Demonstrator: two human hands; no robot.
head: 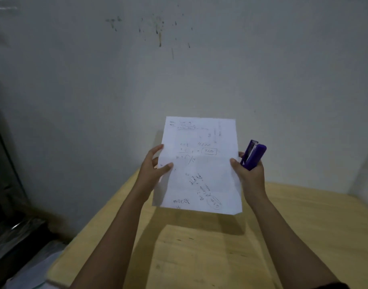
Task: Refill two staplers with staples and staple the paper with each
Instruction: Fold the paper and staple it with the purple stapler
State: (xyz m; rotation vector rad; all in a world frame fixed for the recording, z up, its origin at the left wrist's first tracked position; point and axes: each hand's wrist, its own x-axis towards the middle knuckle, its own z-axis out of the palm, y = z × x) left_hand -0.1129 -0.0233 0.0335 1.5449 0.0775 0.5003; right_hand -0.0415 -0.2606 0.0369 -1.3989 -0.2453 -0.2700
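White paper (pixel 199 163), handwritten, held upright above the wooden table (pixel 304 236) before a stained wall (pixel 178 69). Left hand (pixel 151 170): thumb and fingers pinching the sheet's left edge. Right hand (pixel 248 174): thumb on the right edge, fingers wrapped round a purple stapler (pixel 254 155), nose upward.

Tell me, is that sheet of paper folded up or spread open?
Spread open. The paper is held up flat between the left hand and right hand, handwriting showing, with faint crease lines across it.
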